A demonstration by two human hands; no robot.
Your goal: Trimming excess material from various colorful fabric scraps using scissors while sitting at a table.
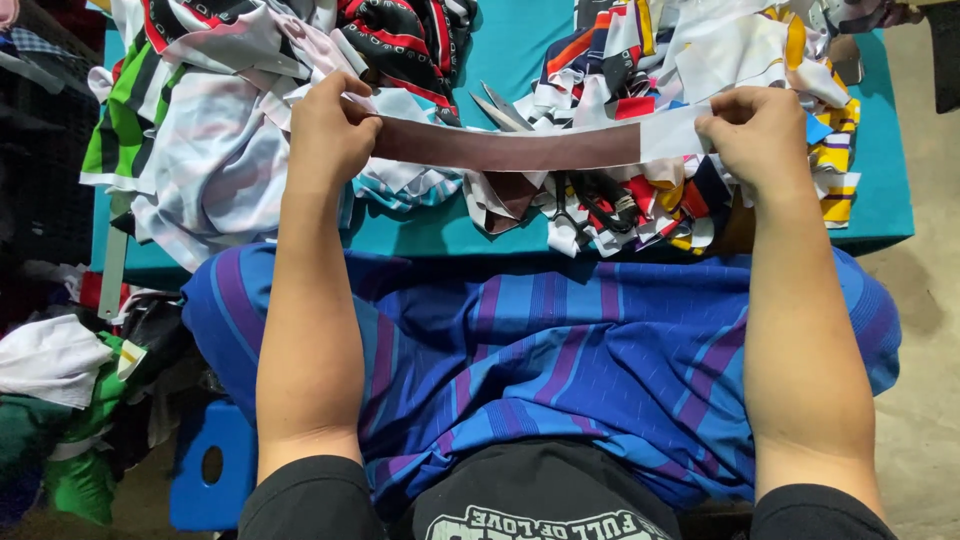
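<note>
Everything here is placed against the teal table point(880, 190), which runs across the upper part of the view.

Off its left edge, low down, lies a heap of white and green cloth point(60, 400), with a blue plastic stool point(205, 470) just right of it. On the table's left part sits a pile of striped fabric point(190, 130) – green, white, pink and black pieces bunched together.

The left hand point(328, 130) hovers over the right edge of that pile, its fingers curled tight, pinching the left end of a fabric strip point(520, 147). The strip is stretched flat and level above the table's middle – dark maroon for most of its run, white at the right end. Just behind it, near the table's centre, the blades of a pair of scissors point(497, 110) poke out from under the cloth.

Below the strip, on the table's right part, lies a mound of colourful fabric scraps point(640, 205) in red, yellow, black and white.

The right hand point(760, 135) is over that mound, fingers closed on the strip's white end.

In front of the table's near edge, a blue and purple striped cloth point(540, 370) spreads across the person's lap, under both forearms.
</note>
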